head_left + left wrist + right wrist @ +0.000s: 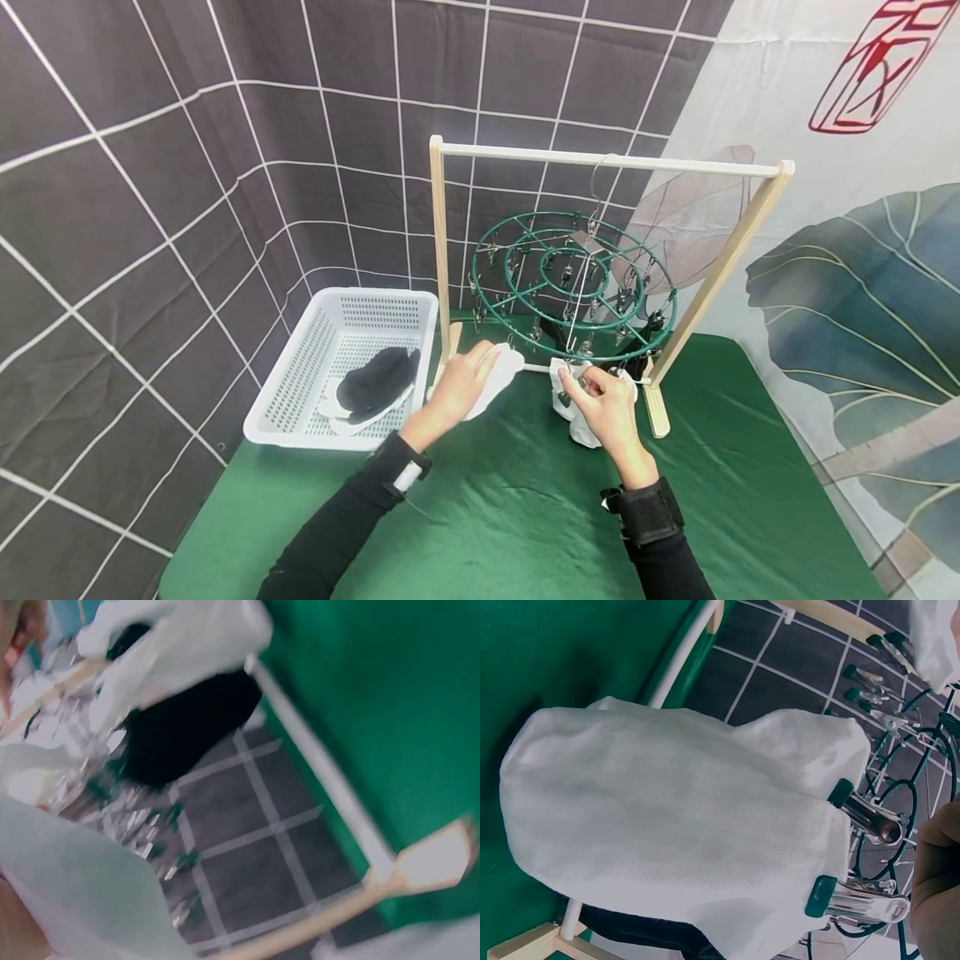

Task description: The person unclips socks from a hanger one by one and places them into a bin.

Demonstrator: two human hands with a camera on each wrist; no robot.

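Observation:
My left hand (463,385) grips a white sock (497,382) under the left front rim of a green round clip hanger (517,300). In the left wrist view that sock (82,877) fills the lower left. My right hand (609,410) has thumb and forefinger brought toward each other at the hanger's front rim. Beside it hangs another white sock (682,817), caught by two metal clips with green tips (862,901). Whether the right fingers pinch a clip, I cannot tell. A black sock (187,727) hangs farther back.
The hanger hooks onto a wooden stand's white top bar (525,153). Left of the stand, a white perforated basket (262,425) holds dark socks (378,383) and white ones. Green cloth (487,517) covers the table; a dark gridded curtain (337,125) hangs behind.

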